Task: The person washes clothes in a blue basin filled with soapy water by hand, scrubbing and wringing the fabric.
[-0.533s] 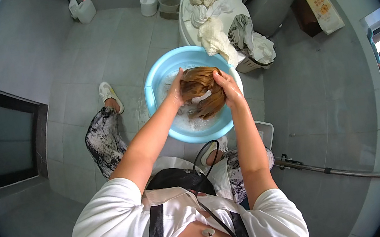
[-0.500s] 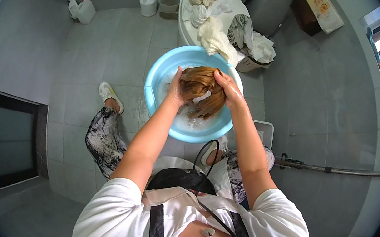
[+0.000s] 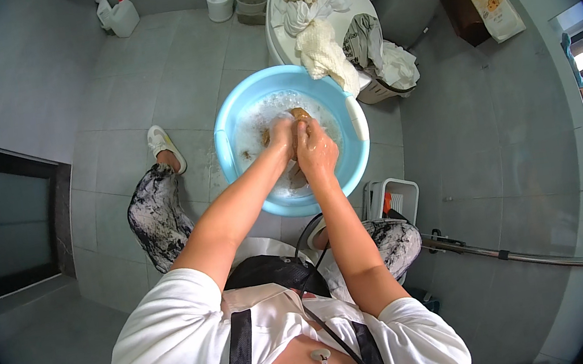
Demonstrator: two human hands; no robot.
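My left hand (image 3: 280, 135) and my right hand (image 3: 317, 150) are pressed together over a light blue basin (image 3: 226, 148) of foamy water. Both are closed on a wet brown cloth (image 3: 299, 114), bunched between them. Only small bits of it show above the fingers and beside my left hand; the rest is hidden by my hands and the suds (image 3: 274, 103). A cream textured cloth (image 3: 322, 51) hangs from the toilet lid onto the basin's far right rim.
Pale cloths lie on the white toilet (image 3: 282, 40). Beside it stands a laundry basket (image 3: 377, 92) heaped with fabric. A pump bottle (image 3: 220, 1) and white jugs (image 3: 123, 18) stand by the back wall. A white plastic frame (image 3: 411, 192) and a metal pole (image 3: 537, 259) are at right.
My hands have come together and lowered toward the water. The brown cloth, earlier spread and held up between them, is now bunched and mostly covered. My right hand moved left.
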